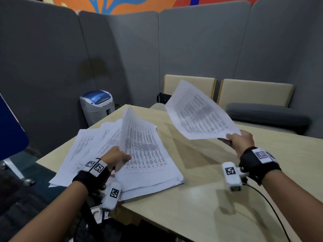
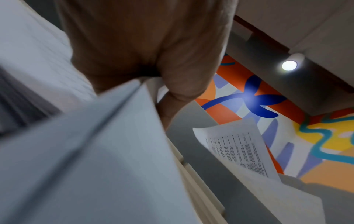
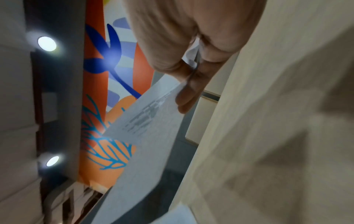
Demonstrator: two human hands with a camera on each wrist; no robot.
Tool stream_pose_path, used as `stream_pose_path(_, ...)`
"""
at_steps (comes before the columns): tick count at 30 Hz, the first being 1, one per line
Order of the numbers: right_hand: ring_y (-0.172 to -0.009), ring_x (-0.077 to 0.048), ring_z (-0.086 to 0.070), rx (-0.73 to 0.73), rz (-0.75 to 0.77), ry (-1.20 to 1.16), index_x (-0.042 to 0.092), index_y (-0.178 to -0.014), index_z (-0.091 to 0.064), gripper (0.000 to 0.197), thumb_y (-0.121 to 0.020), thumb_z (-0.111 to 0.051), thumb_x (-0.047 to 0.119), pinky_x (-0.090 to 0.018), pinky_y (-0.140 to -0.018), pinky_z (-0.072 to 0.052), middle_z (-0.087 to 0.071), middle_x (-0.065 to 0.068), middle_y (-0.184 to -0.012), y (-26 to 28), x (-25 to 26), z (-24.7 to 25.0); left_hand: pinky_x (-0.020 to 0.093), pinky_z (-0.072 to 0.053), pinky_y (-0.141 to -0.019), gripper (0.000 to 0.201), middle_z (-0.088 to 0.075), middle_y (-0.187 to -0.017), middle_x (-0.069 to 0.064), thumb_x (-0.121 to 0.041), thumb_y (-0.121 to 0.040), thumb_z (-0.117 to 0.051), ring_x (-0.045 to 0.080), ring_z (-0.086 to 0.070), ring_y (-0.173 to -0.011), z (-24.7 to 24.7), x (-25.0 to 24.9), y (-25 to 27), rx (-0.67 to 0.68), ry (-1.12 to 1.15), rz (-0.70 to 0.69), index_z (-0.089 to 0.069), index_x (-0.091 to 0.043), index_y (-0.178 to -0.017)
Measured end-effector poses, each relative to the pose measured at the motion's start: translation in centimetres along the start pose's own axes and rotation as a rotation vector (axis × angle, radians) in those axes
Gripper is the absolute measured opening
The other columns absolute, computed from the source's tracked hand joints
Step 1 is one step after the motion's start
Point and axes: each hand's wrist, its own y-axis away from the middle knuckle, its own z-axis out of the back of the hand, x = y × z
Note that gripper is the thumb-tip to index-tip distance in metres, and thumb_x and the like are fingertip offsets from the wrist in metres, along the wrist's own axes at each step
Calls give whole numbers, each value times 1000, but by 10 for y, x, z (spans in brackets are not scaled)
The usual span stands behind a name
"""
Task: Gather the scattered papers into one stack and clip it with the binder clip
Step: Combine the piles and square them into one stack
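A loose pile of printed papers (image 1: 148,165) lies fanned out on the left part of the beige table (image 1: 209,198). My left hand (image 1: 122,157) rests at the pile's near side and pinches the edge of one sheet (image 1: 129,130), which stands up almost on edge. The left wrist view shows that sheet (image 2: 95,151) running into my left hand (image 2: 153,78). My right hand (image 1: 230,137) holds another printed sheet (image 1: 197,112) by its near corner, up in the air over the table's right half. Thumb and fingers (image 3: 189,84) pinch that sheet (image 3: 143,136). No binder clip is in view.
A grey and blue bin-like machine (image 1: 97,105) stands on the floor beyond the table's far left corner. A sofa with beige back cushions (image 1: 255,95) and a grey bolster (image 1: 265,116) runs behind the table. Grey partitions (image 1: 52,67) enclose the space. A blue chair (image 1: 10,126) is at the left.
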Motion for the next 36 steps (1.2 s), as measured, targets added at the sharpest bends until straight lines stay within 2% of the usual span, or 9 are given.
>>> stream_pose_path(3, -91, -32, -71, -28, 36, -36, 15, -99, -65, 35, -65, -69, 17, -46, -85, -60, -71, -11, -107, 58, 21, 8, 53, -52, -86, 28, -62, -96, 29, 4, -79, -68, 35, -62, -86, -38, -18, 3, 45, 40, -50, -59, 16, -104)
stream_pose_path(6, -98, -30, -65, 62, 62, 198, 13, -115, -59, 42, -76, -72, 21, -36, -84, -55, -66, -8, -109, 93, 14, 10, 40, -50, -72, 24, -61, -90, 23, -2, -87, -62, 29, -59, -80, -84, -39, 6, 17, 67, -91, -59, 11, -107)
stream_pose_path(11, -89, -19, -54, 443, 106, 707, 14, -124, -52, 41, -86, -66, 20, -18, -57, -39, -59, -5, -110, 122, -15, 9, 43, -52, -89, 65, -69, -118, 7, -71, -88, -43, 28, -69, -99, -145, -54, 14, 299, 464, -91, -62, -22, -125)
stream_pose_path(14, -90, -15, -55, 562, 181, 848, 17, -119, -61, 35, -85, -66, 27, -9, -55, -35, -65, -2, -115, 126, -19, 15, 40, -52, -79, 52, -68, -104, 13, -36, -77, -76, 26, -65, -86, -162, -55, 11, 153, 285, -73, -64, -3, -115)
stream_pose_path(16, -89, -15, -58, 544, 192, 870, 22, -109, -63, 29, -84, -71, 34, -10, -57, -38, -66, 0, -107, 127, -10, 23, 46, -55, -79, 35, -68, -98, 23, 0, -75, -70, 29, -65, -84, -171, -58, 14, 65, 237, -123, -63, 8, -108)
stream_pose_path(20, -115, -24, -60, 220, 156, 609, 8, -143, -45, 81, -80, -77, 47, -28, -93, -46, -60, -10, -132, 106, 14, 52, 28, -58, -59, 16, -69, -82, 9, 3, -89, -62, 21, -67, -68, -170, -80, 41, 119, 287, -389, -63, -1, -104)
stream_pose_path(24, -119, -23, -62, 282, 229, 7, 13, -143, -46, 109, -53, -90, 58, -43, -105, -47, -62, -7, -135, 85, 60, 80, 42, -61, -75, 26, -72, -101, 20, -8, -89, -66, 35, -70, -86, -157, -110, 59, 162, 313, -609, -63, 3, -113)
stream_pose_path(27, -113, -26, -68, 389, 336, -337, 6, -127, -60, 86, -54, -93, 37, -42, -101, -51, -71, -10, -121, 96, 98, 83, 46, -60, -79, 30, -71, -106, 20, -4, -87, -67, 35, -69, -91, -152, -137, 75, 220, 354, -657, -62, 4, -115)
stream_pose_path(36, -106, -28, -70, 397, 567, -327, 7, -111, -69, 41, -71, -78, 12, -43, -92, -57, -74, -13, -112, 133, 122, 69, 38, -58, -87, 36, -72, -111, 11, -11, -84, -70, 25, -70, -102, -146, -164, 86, 228, 425, -733, -63, -4, -120)
